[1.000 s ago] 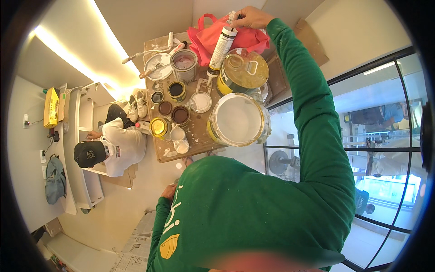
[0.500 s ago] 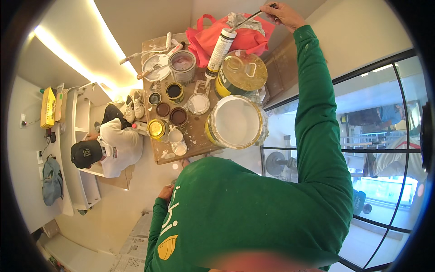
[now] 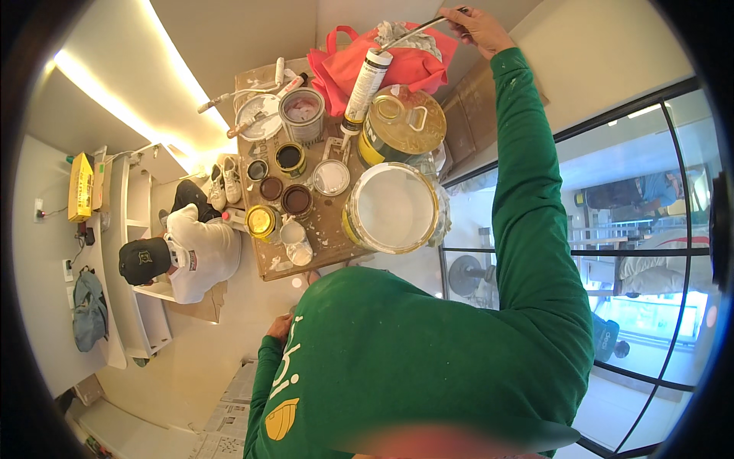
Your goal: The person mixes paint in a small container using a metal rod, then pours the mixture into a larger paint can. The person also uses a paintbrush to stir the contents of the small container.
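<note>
My right hand [image 3: 480,32] is at the top of the view, its fingers closed round the dark end of a slim metal rod [image 3: 417,30]. The rod's other end meets the upper end of a white sealant cartridge [image 3: 367,88], which is tilted with its nozzle down toward the table. Beside the cartridge are a red cloth bag [image 3: 329,76] with crumpled grey material on it and a large closed can [image 3: 407,122] with a gold lid. Low on the left, my left hand [image 3: 280,327] shows beside my green shirt. Its fingers are mostly hidden.
The paint-spotted table [image 3: 264,264] holds a large open bucket of white paint [image 3: 394,206], a can of pinkish paint [image 3: 303,115] and several small tins. A paint roller [image 3: 252,92] lies at its far left. A person in a cap [image 3: 145,260] crouches left; a black-framed glass partition [image 3: 573,252] stands right.
The table and its things appear slightly further left in the view. My right hand is a little farther from the cartridge, still holding the rod, whose end remains at the cartridge.
</note>
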